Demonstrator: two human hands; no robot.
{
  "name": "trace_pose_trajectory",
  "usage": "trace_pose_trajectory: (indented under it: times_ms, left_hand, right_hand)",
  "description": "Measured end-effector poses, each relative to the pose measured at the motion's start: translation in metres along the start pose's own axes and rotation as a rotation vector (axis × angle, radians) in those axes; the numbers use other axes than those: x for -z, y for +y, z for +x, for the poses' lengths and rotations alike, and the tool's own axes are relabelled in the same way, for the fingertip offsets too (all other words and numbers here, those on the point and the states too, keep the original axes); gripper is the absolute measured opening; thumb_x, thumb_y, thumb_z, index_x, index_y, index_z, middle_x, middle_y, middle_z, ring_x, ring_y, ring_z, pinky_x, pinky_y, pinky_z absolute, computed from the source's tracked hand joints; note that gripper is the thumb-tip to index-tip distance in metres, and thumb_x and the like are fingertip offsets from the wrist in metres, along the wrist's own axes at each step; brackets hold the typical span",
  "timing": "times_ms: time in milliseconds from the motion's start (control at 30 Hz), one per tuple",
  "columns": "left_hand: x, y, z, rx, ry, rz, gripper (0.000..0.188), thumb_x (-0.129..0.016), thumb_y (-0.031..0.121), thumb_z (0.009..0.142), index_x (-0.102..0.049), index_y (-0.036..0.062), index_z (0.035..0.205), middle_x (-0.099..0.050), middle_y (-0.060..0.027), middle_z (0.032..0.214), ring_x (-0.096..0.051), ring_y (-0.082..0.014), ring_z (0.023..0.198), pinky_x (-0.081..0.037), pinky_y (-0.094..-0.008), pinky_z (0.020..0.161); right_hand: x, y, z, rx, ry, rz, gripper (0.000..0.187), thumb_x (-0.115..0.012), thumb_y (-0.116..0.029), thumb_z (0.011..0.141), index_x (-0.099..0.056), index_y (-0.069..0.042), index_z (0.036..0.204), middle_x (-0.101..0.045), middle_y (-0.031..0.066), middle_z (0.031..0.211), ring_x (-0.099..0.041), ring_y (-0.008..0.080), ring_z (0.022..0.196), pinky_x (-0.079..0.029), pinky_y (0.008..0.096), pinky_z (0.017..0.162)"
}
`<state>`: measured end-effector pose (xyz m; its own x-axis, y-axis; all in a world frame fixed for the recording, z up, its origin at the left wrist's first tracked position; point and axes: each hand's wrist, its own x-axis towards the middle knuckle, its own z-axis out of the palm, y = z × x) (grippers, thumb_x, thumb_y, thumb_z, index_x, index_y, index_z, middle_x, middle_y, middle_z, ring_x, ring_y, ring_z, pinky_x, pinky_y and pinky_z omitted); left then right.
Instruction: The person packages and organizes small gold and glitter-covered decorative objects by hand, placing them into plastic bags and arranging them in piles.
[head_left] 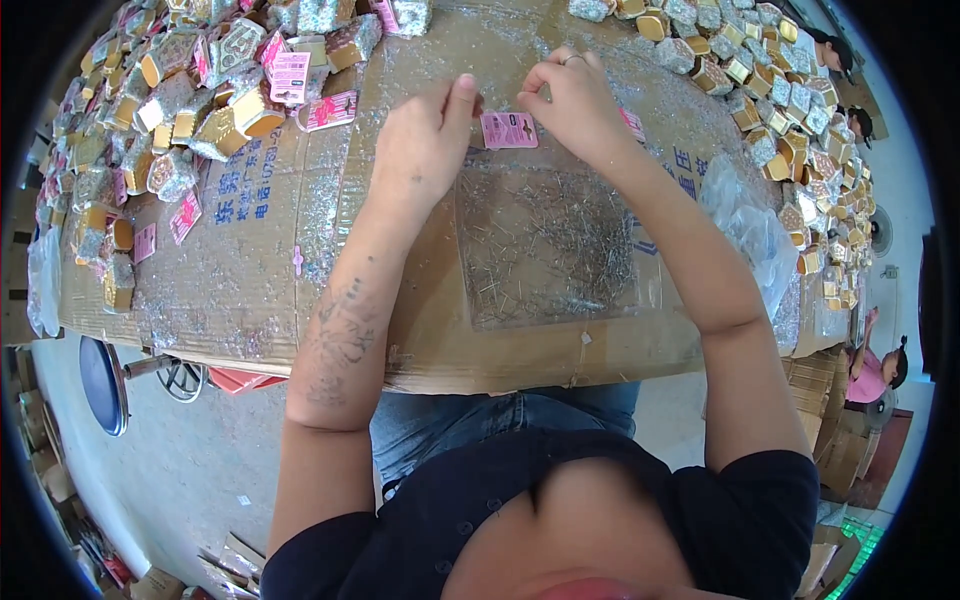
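Note:
My left hand [425, 135] is over the far middle of a cardboard-covered table, fingers curled and thumb raised; whatever it grips, if anything, is hidden. To its right, my right hand [577, 100], with a ring on one finger, has thumb and fingertips closed together on something too small to make out. Between and just below the hands is a pink printed card [510, 130] with a hanging slot. Another pink card [632, 124] shows partly behind my right wrist. Nearer me, a shallow clear tray [472, 312] holds many loose thin metal pins.
Heaps of glittery silver-and-gold boxlike pieces [165, 105] fill the far left, with pink cards among them. More such pieces [790, 150] line the right side. Clear plastic bags [750, 225] lie right of my forearm. A blue stool [103, 385] stands left. Other people are at far right.

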<state>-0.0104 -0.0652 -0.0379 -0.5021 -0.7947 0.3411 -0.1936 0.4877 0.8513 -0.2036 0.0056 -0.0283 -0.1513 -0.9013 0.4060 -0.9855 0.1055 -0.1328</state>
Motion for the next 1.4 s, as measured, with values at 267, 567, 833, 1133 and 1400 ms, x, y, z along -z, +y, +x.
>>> trace_pose_trajectory:
  times_ms: [267,567,833,1133,1400]
  left_hand:
    - [-0.004,0.003,-0.003,0.153,-0.213,0.065,0.061,-0.03,0.05,0.103,-0.066,0.0003,0.098,-0.067,-0.0273,0.091,-0.063,-0.045,0.096,-0.048,-0.0495,0.086]
    - [-0.003,0.001,-0.004,0.131,-0.234,0.026,0.061,-0.03,0.051,0.103,-0.064,0.0003,0.103,-0.068,-0.0267,0.092,-0.063,-0.0449,0.098,-0.048,-0.0496,0.087]
    - [0.0,0.0,0.0,0.142,-0.074,0.013,0.054,-0.034,0.048,0.103,-0.06,0.0015,0.099,-0.069,-0.0254,0.092,-0.064,-0.0452,0.093,-0.049,-0.0501,0.082]
    - [0.0,-0.006,0.004,-0.081,0.153,-0.064,0.047,-0.039,0.04,0.104,-0.064,0.0004,0.104,-0.068,-0.0219,0.091,-0.063,-0.0407,0.093,-0.049,-0.0464,0.082]
    - [0.001,0.002,0.001,-0.143,0.133,-0.091,0.024,-0.059,0.021,0.098,-0.067,0.0004,0.107,-0.069,-0.0147,0.093,-0.063,-0.0282,0.095,-0.05,-0.0365,0.083]
  right_hand:
    - [-0.008,-0.01,-0.003,0.011,0.043,-0.079,0.015,-0.072,-0.021,0.079,-0.068,-0.007,0.081,-0.061,0.0102,0.101,-0.05,0.032,0.106,-0.042,0.0409,0.093]
    - [-0.014,-0.014,0.002,-0.061,-0.131,0.018,0.019,-0.073,-0.024,0.08,-0.07,-0.006,0.084,-0.064,0.0135,0.093,-0.057,0.0327,0.097,-0.045,0.04,0.089]
    - [-0.019,0.001,0.01,-0.455,-0.429,0.649,0.026,-0.074,-0.026,0.084,-0.071,-0.002,0.093,-0.069,0.0057,0.086,-0.061,0.0133,0.08,-0.046,0.0293,0.073]
    - [-0.001,-0.007,0.013,-0.58,-0.482,1.102,0.023,-0.074,-0.023,0.087,-0.07,-0.004,0.1,-0.068,-0.0011,0.092,-0.054,0.0075,0.08,-0.041,0.026,0.073]
    - [0.019,-0.018,0.013,-0.65,-0.384,1.628,0.017,-0.071,-0.019,0.089,-0.071,-0.008,0.101,-0.062,-0.0077,0.089,-0.046,0.0046,0.075,-0.036,0.023,0.068]
